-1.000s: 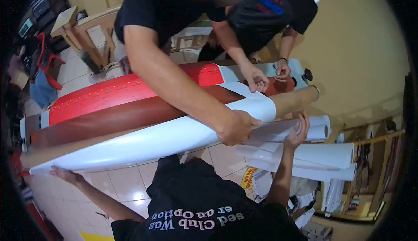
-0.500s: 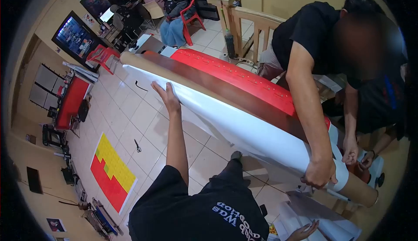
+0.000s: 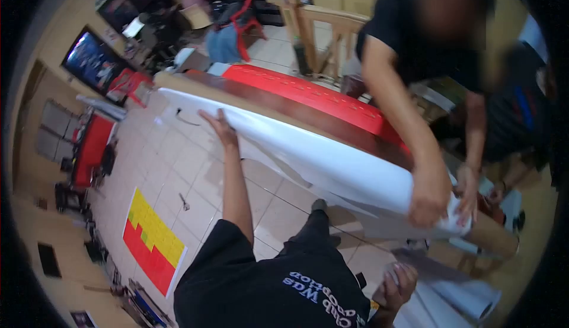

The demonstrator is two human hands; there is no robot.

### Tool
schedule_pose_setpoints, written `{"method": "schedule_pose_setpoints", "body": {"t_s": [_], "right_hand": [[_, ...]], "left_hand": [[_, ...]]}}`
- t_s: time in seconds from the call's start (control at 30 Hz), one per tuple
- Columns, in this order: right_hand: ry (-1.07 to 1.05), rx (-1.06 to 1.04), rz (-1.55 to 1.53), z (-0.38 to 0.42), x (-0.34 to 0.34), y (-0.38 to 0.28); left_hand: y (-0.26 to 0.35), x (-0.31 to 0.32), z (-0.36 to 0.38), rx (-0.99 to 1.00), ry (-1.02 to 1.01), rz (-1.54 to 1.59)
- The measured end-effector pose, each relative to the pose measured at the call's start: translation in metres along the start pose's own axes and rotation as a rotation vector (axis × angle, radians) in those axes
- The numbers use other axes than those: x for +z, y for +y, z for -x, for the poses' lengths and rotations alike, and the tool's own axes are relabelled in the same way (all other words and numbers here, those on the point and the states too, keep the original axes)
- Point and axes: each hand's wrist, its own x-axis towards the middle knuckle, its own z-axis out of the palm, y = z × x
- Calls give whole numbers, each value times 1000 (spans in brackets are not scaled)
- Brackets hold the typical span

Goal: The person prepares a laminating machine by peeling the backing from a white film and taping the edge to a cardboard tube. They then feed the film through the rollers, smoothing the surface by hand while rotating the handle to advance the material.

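Warm, even indoor light fills my view; glare whitens the white roll (image 3: 332, 165). Motion blur smears my left hand (image 3: 218, 127) and the co-worker's hand (image 3: 430, 196). Fisheye bending and black vignette ring the edges.

I have a single head-worn view, looking steeply down over my own black-shirted chest and out across the long white sheet roll on its brown cardboard tube (image 3: 308, 150), which runs diagonally from upper left to lower right. The lens is a wide fisheye with dark corners. The roll sits close, within arm's reach; beyond it the view takes in the pale tiled floor (image 3: 172, 162) to the roll's left.
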Motion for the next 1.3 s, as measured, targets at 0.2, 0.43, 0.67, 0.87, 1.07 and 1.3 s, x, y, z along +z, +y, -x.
{"method": "schedule_pose_setpoints", "body": {"t_s": [0.2,0.43,0.67,0.87,1.07,1.3], "right_hand": [[313,193,349,-14,-17,40],[544,394,468,-7,-43,105],[622,545,443,-7,-68,174],[391,551,586,4,-81,204],[299,460,734,14,-72,220],[395,283,605,21,-67,234]], "left_hand": [[-88,-37,-32,164,8,-210],[42,8,14,-87,47,-117],[27,-12,181,11,-196,-359],[57,-5,265,115,-666,-275],[68,-15,244,133,-572,-382],[43,3,231,-322,-427,-175]]}}
